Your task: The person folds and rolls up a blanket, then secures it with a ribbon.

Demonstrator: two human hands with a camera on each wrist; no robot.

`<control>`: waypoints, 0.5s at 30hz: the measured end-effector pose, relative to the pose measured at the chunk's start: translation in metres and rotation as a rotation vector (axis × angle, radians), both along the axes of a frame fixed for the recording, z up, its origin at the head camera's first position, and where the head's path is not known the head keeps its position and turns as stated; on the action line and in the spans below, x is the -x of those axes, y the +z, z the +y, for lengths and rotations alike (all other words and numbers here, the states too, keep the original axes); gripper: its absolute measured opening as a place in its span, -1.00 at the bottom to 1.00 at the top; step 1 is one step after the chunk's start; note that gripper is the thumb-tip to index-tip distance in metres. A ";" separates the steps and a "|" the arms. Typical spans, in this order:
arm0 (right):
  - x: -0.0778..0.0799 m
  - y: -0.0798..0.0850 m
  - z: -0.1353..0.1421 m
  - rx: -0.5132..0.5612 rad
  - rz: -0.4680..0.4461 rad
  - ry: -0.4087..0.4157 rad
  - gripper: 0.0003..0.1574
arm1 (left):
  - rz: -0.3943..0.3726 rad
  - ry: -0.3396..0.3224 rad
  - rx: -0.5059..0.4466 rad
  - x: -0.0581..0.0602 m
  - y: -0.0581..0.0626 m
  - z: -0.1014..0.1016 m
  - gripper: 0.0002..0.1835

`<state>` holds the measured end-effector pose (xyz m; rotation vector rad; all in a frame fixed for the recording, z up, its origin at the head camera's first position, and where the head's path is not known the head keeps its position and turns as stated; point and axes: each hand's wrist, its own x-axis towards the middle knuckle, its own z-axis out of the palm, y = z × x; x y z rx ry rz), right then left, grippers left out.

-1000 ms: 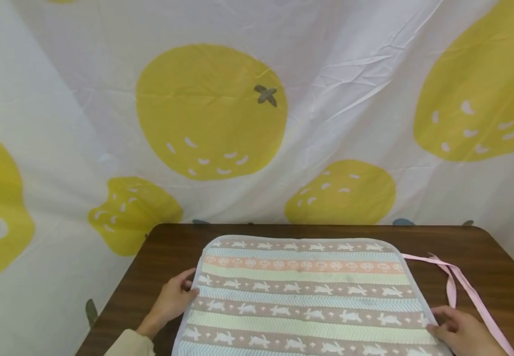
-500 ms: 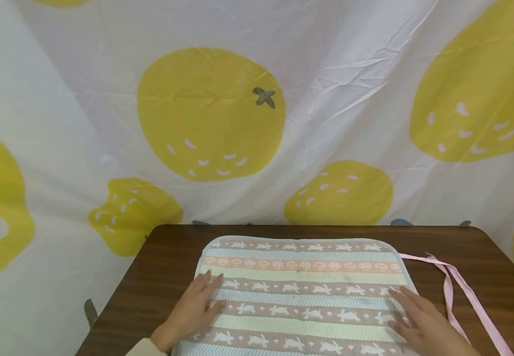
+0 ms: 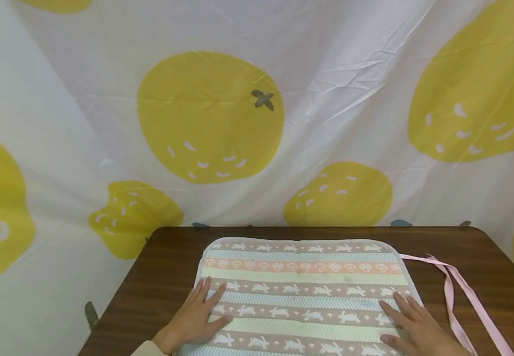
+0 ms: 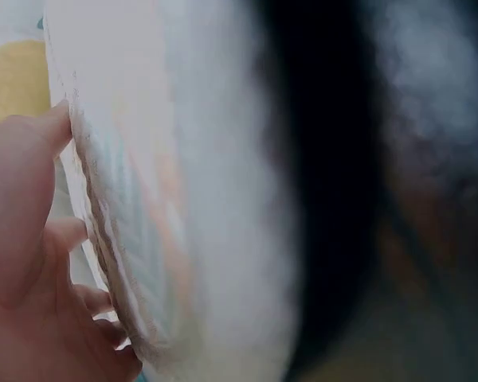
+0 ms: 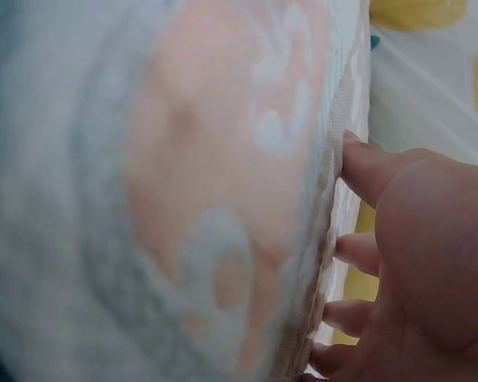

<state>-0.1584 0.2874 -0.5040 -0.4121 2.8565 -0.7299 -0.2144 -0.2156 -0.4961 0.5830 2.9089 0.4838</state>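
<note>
A pastel striped cloth point(image 3: 301, 296) with white rabbits, rounded far corners and a pale bound edge lies spread over the dark table in the head view. My left hand point(image 3: 194, 319) rests on its left side, fingers spread and fairly straight. On the right side, my right hand point(image 3: 417, 326) lies the same way, its fingers pointing away from me. Both wrist views show fingertips against the cloth, seen very close and partly blurred: the left hand point(image 4: 32, 231) and the right hand point(image 5: 414, 239). The cloth's near end runs out of the head view.
A pink ribbon point(image 3: 470, 291) trails from the cloth's right edge over the brown wooden table point(image 3: 141, 277). Behind the table hangs a white curtain point(image 3: 337, 113) printed with yellow fruit.
Both hands have let go of the cloth's side edges and moved inward onto its top, fingers spread. They then shifted slightly toward me. The cloth stays nearly in place.
</note>
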 end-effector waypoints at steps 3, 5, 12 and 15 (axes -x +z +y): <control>0.001 0.003 -0.001 -0.037 -0.009 0.007 -0.05 | -0.009 -0.001 0.013 0.000 0.000 0.000 -0.16; 0.002 0.004 -0.001 -0.064 -0.012 0.010 -0.04 | -0.011 -0.003 0.019 0.000 0.001 -0.001 -0.16; 0.005 0.009 -0.001 -0.118 -0.017 0.014 0.01 | -0.046 0.009 0.007 0.000 0.005 0.005 -0.10; 0.006 0.014 -0.001 -0.139 0.006 0.017 -0.02 | -0.041 -0.031 0.008 -0.002 0.009 0.015 -0.08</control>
